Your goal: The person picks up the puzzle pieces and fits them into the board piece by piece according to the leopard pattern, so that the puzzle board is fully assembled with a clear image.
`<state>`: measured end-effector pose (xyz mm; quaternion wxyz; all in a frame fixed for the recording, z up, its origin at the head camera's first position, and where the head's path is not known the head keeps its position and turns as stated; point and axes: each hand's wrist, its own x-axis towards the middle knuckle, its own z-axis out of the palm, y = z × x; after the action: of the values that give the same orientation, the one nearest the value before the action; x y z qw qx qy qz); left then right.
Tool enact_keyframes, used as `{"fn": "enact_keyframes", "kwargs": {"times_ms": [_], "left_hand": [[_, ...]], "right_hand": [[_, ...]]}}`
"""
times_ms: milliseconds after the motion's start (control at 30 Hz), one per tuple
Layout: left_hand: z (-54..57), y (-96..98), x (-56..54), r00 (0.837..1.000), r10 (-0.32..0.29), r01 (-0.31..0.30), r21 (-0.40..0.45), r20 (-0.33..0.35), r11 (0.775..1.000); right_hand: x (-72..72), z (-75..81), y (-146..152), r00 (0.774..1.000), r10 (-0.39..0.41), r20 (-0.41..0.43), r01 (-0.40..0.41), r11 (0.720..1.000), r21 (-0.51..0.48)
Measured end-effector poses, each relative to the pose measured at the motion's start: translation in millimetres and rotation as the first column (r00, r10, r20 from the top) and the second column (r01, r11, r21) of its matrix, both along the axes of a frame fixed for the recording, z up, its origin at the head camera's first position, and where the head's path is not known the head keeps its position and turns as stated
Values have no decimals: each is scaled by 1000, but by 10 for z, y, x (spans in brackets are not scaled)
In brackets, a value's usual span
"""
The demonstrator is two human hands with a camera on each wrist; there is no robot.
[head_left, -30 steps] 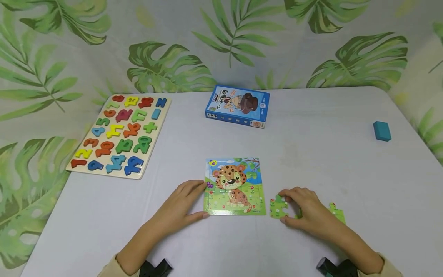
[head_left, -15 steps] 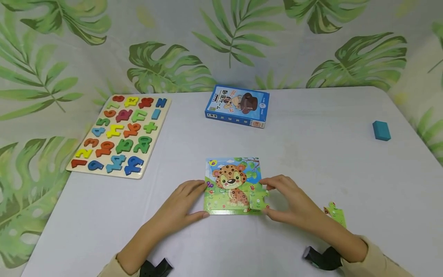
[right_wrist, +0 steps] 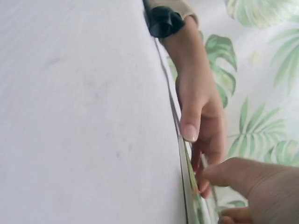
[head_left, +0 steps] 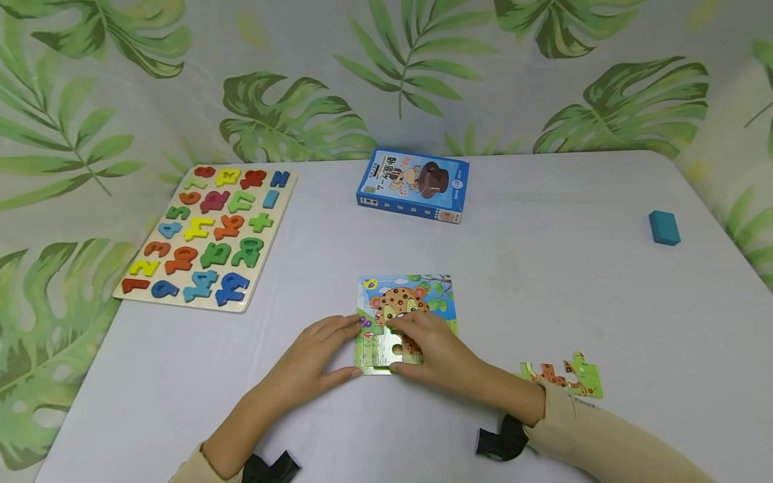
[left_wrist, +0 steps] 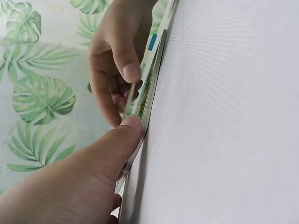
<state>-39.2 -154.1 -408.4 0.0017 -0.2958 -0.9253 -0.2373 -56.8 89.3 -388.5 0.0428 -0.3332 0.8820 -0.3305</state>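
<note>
A square jigsaw puzzle (head_left: 443,302) with a spotted leopard lies on the table in the head view. My right hand (head_left: 441,349) reaches over its lower half and pinches a puzzle piece (head_left: 384,350), which looks pale with glare above the lower left. The left wrist view shows that piece edge-on (left_wrist: 130,99), raised and tilted between thumb and fingers. My left hand (head_left: 311,359) rests at the puzzle's left side, fingertips touching the left edge and thumb at the near left corner. Under my right forearm's far side lie loose pieces (head_left: 584,376), partly hidden by the arm.
A wooden number board (head_left: 256,268) with coloured digits stands at the left. Behind the puzzle lies a blue box (head_left: 413,184). A teal block (head_left: 664,228) sits at the far right. Leaf-patterned cloth (head_left: 296,114) hangs behind the white table (head_left: 543,255).
My right hand has carried the puzzle piece leftward, from the table right of the puzzle, over its lower right, to its lower left. More loose pieces now show. My left hand stays still.
</note>
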Motion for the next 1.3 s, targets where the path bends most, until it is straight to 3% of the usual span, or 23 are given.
{"fn": "enact_keyframes", "kwargs": {"times_ms": [200,500,700,833,1100,1300], "left_hand": [[4,-12,2,1000,-24,24,-20,-8,1000],[26,-37,3,990,-133,131,-32,-47,991],[38,-25,23,994,-107,107,-18,8,994],[43,-13,29,996,-89,89,-1,28,996],[58,9,32,996,-77,76,18,48,997],[63,24,31,996,-68,67,23,52,997]], "right_hand": [[-50,-80,-99,1000,12,-2,-12,998,54],[-72,-52,-163,1000,-2,1,2,996,90],[-80,-16,-123,999,39,-33,-32,984,173],[-78,-16,-43,998,61,22,-65,978,197],[-48,82,227,970,64,235,-68,998,10],[52,289,586,977,14,213,3,997,-79]]}}
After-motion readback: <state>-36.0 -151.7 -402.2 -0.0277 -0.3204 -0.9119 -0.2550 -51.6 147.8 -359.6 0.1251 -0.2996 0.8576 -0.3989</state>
